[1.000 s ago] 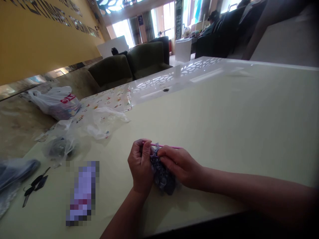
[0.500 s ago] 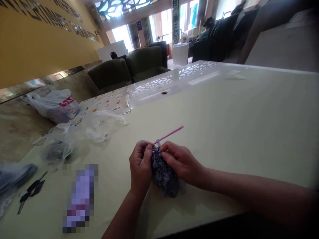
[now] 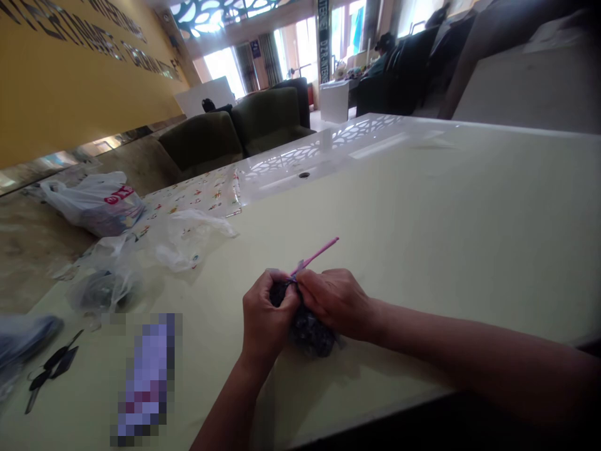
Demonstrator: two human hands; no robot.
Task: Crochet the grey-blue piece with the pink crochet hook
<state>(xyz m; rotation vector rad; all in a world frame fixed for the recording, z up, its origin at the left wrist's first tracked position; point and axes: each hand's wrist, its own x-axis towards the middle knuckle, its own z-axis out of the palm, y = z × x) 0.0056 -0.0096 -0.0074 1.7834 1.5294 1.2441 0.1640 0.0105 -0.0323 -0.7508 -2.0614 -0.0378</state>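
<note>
My left hand (image 3: 267, 310) is closed with its thumb pressing on a dark grey-blue knitted piece (image 3: 313, 335), which bunches up below the fingers. My right hand (image 3: 340, 300) meets it from the right, fingers pinched by the top of the work. From between the hands a thin pink knitting needle (image 3: 323, 249) slants up to the right. A small pale bit shows beside the needle where it leaves the fingers. The stitches and the needle's lower end are hidden by my fingertips.
On the pale table (image 3: 446, 250) at left lie keys (image 3: 51, 369), a blurred purple item (image 3: 145, 376), a clear plastic bag (image 3: 106, 285) and another crumpled bag (image 3: 192, 238). A full white carrier bag (image 3: 96, 203) stands farther back. Dark armchairs (image 3: 265, 119) are beyond the table.
My left thumb has moved right over the knitting, and dark fabric now shows between thumb and forefinger. My right fingers have closed in on the top. A purple needle part seen earlier is covered.
</note>
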